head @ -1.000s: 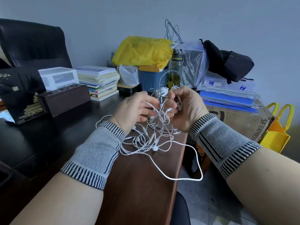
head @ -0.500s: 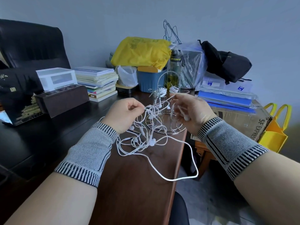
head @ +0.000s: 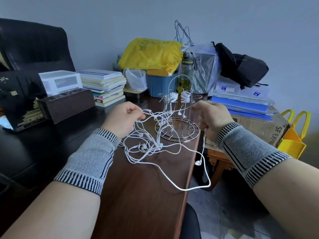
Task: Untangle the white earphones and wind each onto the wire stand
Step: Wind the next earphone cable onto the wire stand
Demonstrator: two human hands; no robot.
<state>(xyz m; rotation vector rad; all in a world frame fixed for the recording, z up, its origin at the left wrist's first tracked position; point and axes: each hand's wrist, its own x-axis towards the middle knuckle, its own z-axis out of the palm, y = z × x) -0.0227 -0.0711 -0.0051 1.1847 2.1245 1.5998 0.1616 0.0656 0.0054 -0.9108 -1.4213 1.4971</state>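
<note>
The left hand (head: 123, 119) pinches a cord of the tangled earphones (head: 150, 142), fingers curled. The right hand (head: 211, 118) grips another cord, which hangs off the right edge of the desk (head: 141, 195). The tangle lies between the hands, just near of the stand (head: 178, 111), where two coils are already wound.

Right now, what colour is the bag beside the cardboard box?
Yellow bag, seen in the head view.
</note>
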